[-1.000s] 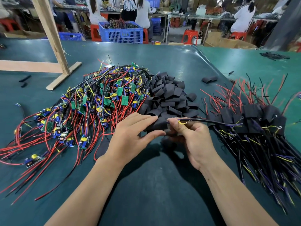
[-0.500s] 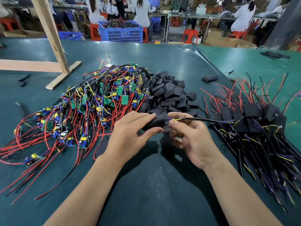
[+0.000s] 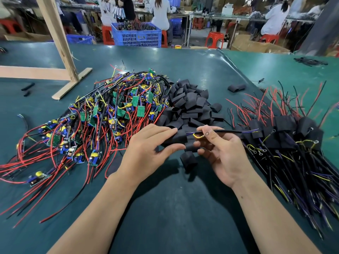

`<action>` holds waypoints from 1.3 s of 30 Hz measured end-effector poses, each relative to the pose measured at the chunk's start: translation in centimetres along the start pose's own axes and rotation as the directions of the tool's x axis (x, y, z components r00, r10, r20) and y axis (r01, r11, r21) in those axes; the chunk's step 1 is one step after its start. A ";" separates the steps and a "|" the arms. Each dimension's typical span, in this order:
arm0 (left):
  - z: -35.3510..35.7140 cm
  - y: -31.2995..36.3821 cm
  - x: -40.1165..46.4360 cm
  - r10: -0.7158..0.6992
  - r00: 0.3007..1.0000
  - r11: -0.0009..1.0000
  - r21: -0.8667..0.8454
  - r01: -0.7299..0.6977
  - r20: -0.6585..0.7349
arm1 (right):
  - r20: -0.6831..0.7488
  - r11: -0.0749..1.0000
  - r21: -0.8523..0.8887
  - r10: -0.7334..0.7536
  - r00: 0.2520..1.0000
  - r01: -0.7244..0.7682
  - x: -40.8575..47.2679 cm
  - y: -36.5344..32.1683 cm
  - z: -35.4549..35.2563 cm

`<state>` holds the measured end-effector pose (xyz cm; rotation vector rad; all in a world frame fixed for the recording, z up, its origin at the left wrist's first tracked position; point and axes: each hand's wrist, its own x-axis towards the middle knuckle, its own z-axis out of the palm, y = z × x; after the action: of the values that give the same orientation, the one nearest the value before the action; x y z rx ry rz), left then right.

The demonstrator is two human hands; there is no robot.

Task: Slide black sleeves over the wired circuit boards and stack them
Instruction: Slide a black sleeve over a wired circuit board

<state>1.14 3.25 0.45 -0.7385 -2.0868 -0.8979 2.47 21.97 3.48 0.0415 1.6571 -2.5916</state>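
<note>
My left hand [image 3: 146, 153] pinches a black sleeve [image 3: 178, 138] between thumb and fingers at the table's middle. My right hand [image 3: 220, 153] pinches the black wire bundle [image 3: 227, 132] that comes out of the sleeve's right end, with a yellow wire and ring terminal at my fingertips. The board inside the sleeve is hidden. A heap of bare wired circuit boards [image 3: 102, 121] lies to the left. Loose black sleeves [image 3: 190, 103] are piled behind my hands. Sleeved boards [image 3: 293, 140] are stacked on the right. One loose sleeve [image 3: 189, 160] lies under my hands.
A wooden frame [image 3: 60, 52] stands at the back left on the green table [image 3: 183, 208]. A stray sleeve [image 3: 236, 88] lies at the back right. Beyond the table are a blue crate [image 3: 137, 36], red stools and seated people.
My right hand has opened out and turned palm up, its grip shifting to a fingertip pinch on the wires. The sleeve sits slightly further right in my left hand.
</note>
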 end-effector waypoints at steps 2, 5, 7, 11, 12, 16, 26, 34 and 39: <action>0.0 0.0 0.0 0.003 1.000 1.000 0.001 -0.003 0.002 | 0.008 1.000 0.006 -0.002 1.000 0.002 -0.1 0.0 0.1; 0.0 0.1 0.0 -0.010 1.000 1.000 0.014 0.010 -0.013 | 0.000 1.000 0.015 -0.007 1.000 0.007 0.0 0.0 0.1; 0.0 0.2 0.1 -0.015 1.000 1.000 0.024 0.016 -0.028 | 0.018 1.000 0.008 0.014 1.000 -0.014 0.0 0.0 0.2; -0.2 0.3 0.2 0.009 1.000 1.000 0.017 -0.009 -0.014 | 0.132 0.993 -0.090 0.088 0.987 -0.077 -0.2 0.3 0.4; -0.2 0.4 0.2 0.017 1.000 1.000 0.012 -0.017 -0.007 | 0.157 0.991 -0.116 0.084 0.984 -0.066 -0.3 0.4 0.3; -0.3 0.5 0.2 0.058 0.998 0.998 -0.008 -0.057 0.037 | 0.198 0.966 -0.257 0.026 0.980 0.026 -0.5 0.3 0.2; -0.4 -0.4 0.1 0.083 0.997 0.984 0.160 -0.083 0.006 | 0.060 0.958 -0.286 0.020 0.998 -0.002 -0.7 0.2 0.0; 0.0 -0.3 0.0 0.140 0.990 0.982 0.128 -0.138 -0.009 | 0.056 0.974 -0.216 0.078 0.995 -0.064 -0.9 0.0 -0.2; 0.2 0.2 -0.1 0.129 0.990 0.990 0.071 -0.124 -0.062 | 0.060 0.968 -0.213 0.151 0.987 -0.135 -1.0 0.0 0.0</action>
<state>1.26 3.52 0.30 -0.7860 -1.9780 -0.7692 3.48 22.06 3.57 0.0491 1.8155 -2.2753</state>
